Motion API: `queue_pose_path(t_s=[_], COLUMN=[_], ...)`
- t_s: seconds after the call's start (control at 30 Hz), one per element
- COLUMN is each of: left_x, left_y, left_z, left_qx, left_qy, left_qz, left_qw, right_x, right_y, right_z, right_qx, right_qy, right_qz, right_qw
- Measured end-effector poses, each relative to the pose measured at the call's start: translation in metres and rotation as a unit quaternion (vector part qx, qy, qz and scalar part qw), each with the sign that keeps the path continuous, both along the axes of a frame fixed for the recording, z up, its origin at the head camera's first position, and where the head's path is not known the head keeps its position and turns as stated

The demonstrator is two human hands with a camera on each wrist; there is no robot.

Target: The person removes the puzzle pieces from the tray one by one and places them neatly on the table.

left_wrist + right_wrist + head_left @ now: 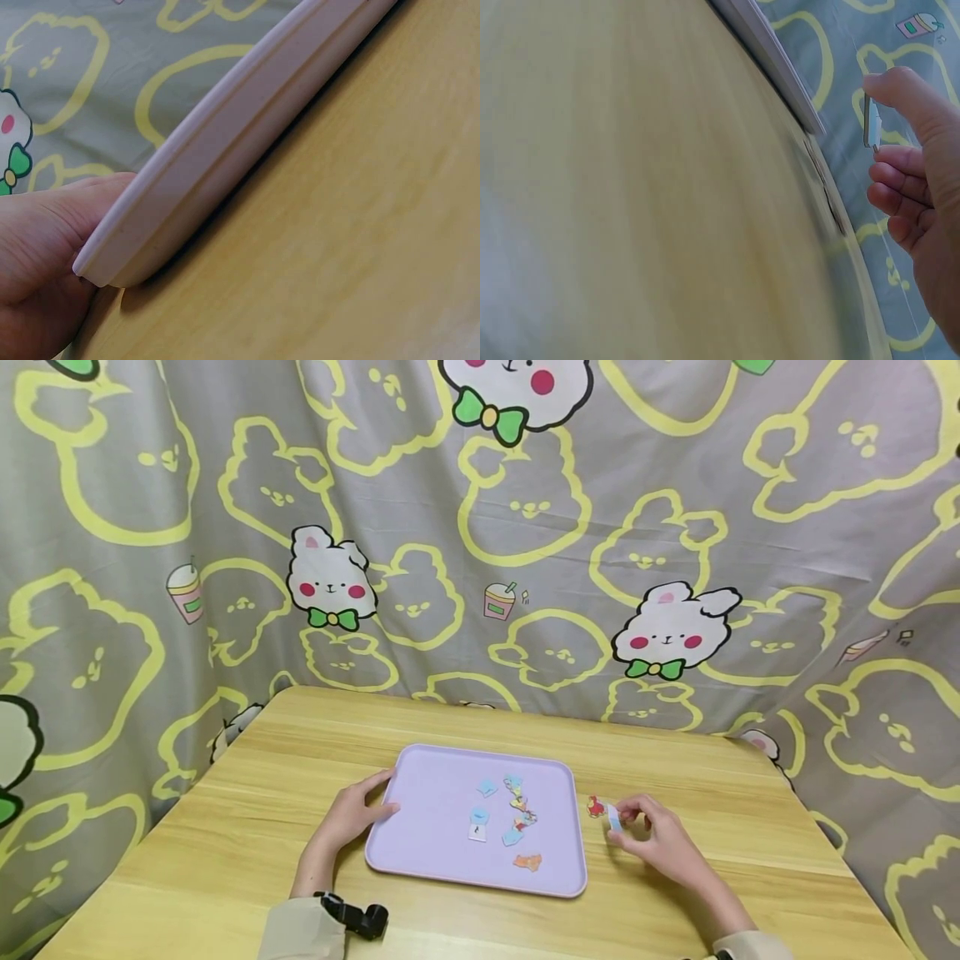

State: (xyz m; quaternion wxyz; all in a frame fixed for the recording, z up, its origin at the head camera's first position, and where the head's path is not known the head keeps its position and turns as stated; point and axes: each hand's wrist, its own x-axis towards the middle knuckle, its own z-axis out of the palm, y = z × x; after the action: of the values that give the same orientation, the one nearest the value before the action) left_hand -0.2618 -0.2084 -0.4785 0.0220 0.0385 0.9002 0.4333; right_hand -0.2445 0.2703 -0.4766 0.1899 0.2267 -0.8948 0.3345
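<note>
A shallow lilac tray [435, 852] lies on the wooden table. At its left side my left hand [352, 814] holds the rim, with the thumb over the inner edge; the left wrist view shows that hand [45, 255] partly behind the tray wall [202, 142]. Between thumb and fingers, my right hand [660, 839] pinches a small flat light-blue and white piece [614, 817], just right of the tray. The right wrist view shows this thin piece [871, 124] edge-on. A red cutout [596, 806] lies on the table beside it.
Inside the tray lie an orange cutout [527, 862], a light-blue one [487, 787], a blue and white one [478, 824] and several colourful ones [517, 802] to the right. Behind the table [675, 760] hangs a patterned curtain [420, 660].
</note>
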Motion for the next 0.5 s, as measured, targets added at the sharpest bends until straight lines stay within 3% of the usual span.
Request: queue_pose_path(t_s=[0.5], left_x=[-0.001], left_y=[-0.001], left_z=[-0.002], left_qx=[0.001], left_qy=[0.005], left_qz=[-0.002], left_qw=[1.0], right_x=[-0.002], right_y=[0.026], right_z=[0.003], right_qx=[0.018], right_qy=[-0.037], right_qz=[-0.04], right_qw=[0.9984])
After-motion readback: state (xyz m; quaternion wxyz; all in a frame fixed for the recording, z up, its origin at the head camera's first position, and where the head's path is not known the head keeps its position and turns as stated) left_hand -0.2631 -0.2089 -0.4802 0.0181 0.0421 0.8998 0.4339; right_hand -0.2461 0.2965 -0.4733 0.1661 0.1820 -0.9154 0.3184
